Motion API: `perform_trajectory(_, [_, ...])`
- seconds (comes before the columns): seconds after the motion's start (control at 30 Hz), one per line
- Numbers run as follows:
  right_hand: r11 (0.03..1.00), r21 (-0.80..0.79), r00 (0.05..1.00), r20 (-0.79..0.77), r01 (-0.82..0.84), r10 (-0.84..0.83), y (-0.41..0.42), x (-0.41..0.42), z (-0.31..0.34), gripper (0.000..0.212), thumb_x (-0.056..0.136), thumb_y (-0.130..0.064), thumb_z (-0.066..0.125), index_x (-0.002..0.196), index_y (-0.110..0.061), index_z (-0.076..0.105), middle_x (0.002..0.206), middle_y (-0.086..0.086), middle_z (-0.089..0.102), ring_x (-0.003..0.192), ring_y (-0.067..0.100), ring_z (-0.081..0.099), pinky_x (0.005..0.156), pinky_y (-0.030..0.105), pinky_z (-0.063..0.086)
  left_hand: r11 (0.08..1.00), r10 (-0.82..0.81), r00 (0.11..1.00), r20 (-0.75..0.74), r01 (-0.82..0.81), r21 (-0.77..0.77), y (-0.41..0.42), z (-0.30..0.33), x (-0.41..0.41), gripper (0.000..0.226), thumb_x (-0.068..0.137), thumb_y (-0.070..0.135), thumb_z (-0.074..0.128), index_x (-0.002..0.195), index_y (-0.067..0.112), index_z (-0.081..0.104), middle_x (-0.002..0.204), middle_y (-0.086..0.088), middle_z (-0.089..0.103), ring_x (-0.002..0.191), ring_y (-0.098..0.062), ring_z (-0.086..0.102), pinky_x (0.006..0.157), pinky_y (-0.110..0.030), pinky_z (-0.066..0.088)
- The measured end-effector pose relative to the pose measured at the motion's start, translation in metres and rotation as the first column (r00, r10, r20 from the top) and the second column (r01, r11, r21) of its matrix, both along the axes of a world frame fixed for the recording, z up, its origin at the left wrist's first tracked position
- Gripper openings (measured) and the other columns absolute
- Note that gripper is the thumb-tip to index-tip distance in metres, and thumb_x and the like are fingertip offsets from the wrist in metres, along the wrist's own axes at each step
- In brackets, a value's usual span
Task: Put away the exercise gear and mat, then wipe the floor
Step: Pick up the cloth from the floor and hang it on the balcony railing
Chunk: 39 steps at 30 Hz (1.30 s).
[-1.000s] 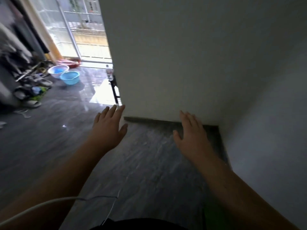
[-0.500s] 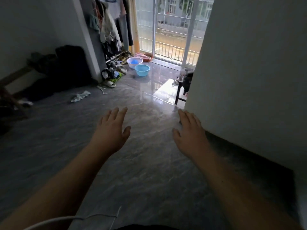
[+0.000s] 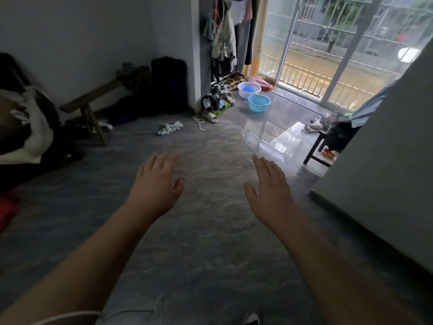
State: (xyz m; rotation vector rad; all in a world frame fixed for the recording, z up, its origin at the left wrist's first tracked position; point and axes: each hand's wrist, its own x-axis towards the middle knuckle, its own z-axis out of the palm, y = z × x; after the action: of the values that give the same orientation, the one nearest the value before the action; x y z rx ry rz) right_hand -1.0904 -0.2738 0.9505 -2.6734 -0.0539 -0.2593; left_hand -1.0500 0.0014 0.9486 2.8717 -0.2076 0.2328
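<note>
I can read no writing, label, brand, number or sign anywhere in front of me.
</note>
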Motion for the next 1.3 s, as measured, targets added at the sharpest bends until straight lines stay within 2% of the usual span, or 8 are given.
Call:
perform_trajectory(0.2, [0.996, -0.01, 0.996, -0.003, -0.089, 0.089, 0.028, 0.107, -0.019, 0.07, 0.095, -0.036, 0.051, 0.155, -0.026, 0.017, 0.16, 0.005, 0.024, 0.148, 0.026, 0.017, 0.119, 0.048, 0.021, 0.996, 0.093, 0.996, -0.015, -0.093, 0.017, 0.033, -0.014, 0.086, 0.073, 0.091, 0.043, 0.053, 0.154, 0.02, 0.023, 0.159, -0.012, 0.028, 0.146, -0.035, 0.022, 0.118, -0.049, 0.021])
perform_trajectory(0.3, [0.994, 0.006, 0.994, 0.0, -0.112, 0.112, 0.033, 0.176, -0.027, 0.068, 0.097, -0.039, 0.047, 0.155, -0.026, 0.015, 0.161, 0.005, 0.021, 0.149, 0.025, 0.014, 0.121, 0.047, 0.018, 0.994, 0.105, 0.994, -0.027, -0.104, 0.036, 0.037, -0.021, 0.148, 0.074, 0.091, 0.049, 0.044, 0.154, 0.02, 0.019, 0.159, -0.012, 0.027, 0.147, -0.033, 0.021, 0.119, -0.05, 0.022])
perform_trajectory(0.5, [0.981, 0.041, 0.981, -0.021, -0.19, 0.191, 0.041, 0.325, -0.028, 0.068, 0.097, -0.041, 0.045, 0.155, -0.027, 0.013, 0.162, 0.001, 0.018, 0.15, 0.023, 0.008, 0.121, 0.046, 0.016, 0.975, 0.224, 0.973, -0.061, -0.224, 0.002, 0.046, -0.017, 0.276, 0.074, 0.093, 0.046, 0.045, 0.155, 0.024, 0.012, 0.16, -0.012, 0.023, 0.148, -0.031, 0.019, 0.119, -0.05, 0.02])
perform_trajectory(0.7, [0.966, 0.023, 0.964, -0.054, -0.259, 0.26, 0.066, 0.464, -0.023, 0.069, 0.097, -0.04, 0.045, 0.156, -0.025, 0.013, 0.163, 0.002, 0.017, 0.15, 0.024, 0.008, 0.121, 0.046, 0.016, 0.954, 0.297, 0.954, -0.048, -0.298, -0.033, 0.066, -0.018, 0.391, 0.072, 0.095, 0.045, 0.048, 0.155, 0.025, 0.014, 0.161, -0.009, 0.022, 0.149, -0.03, 0.016, 0.12, -0.05, 0.019])
perform_trajectory(0.83, [0.951, 0.004, 0.949, -0.058, -0.309, 0.309, 0.101, 0.558, -0.029, 0.069, 0.095, -0.04, 0.047, 0.154, -0.025, 0.015, 0.161, 0.002, 0.02, 0.149, 0.025, 0.011, 0.119, 0.049, 0.021, 0.944, 0.324, 0.943, -0.071, -0.327, -0.038, 0.095, -0.036, 0.47, 0.071, 0.095, 0.045, 0.048, 0.155, 0.025, 0.014, 0.161, -0.011, 0.023, 0.148, -0.032, 0.018, 0.119, -0.051, 0.021])
perform_trajectory(1.07, [0.939, -0.034, 0.937, -0.075, -0.343, 0.34, 0.188, 0.743, -0.052, 0.067, 0.095, -0.04, 0.049, 0.153, -0.022, 0.02, 0.16, 0.003, 0.023, 0.148, 0.024, 0.015, 0.117, 0.049, 0.026, 0.935, 0.342, 0.935, -0.089, -0.349, -0.068, 0.176, -0.063, 0.651, 0.071, 0.096, 0.046, 0.045, 0.155, 0.027, 0.01, 0.162, -0.009, 0.019, 0.15, -0.029, 0.012, 0.12, -0.048, 0.017])
perform_trajectory(1.3, [0.96, 0.004, 0.952, -0.126, -0.281, 0.279, 0.253, 0.931, -0.047, 0.069, 0.093, -0.037, 0.051, 0.153, -0.025, 0.019, 0.16, 0.002, 0.023, 0.148, 0.025, 0.015, 0.116, 0.052, 0.026, 0.954, 0.295, 0.944, -0.147, -0.3, -0.016, 0.255, -0.061, 0.846, 0.071, 0.096, 0.045, 0.046, 0.155, 0.023, 0.012, 0.16, -0.013, 0.023, 0.147, -0.032, 0.019, 0.117, -0.051, 0.023])
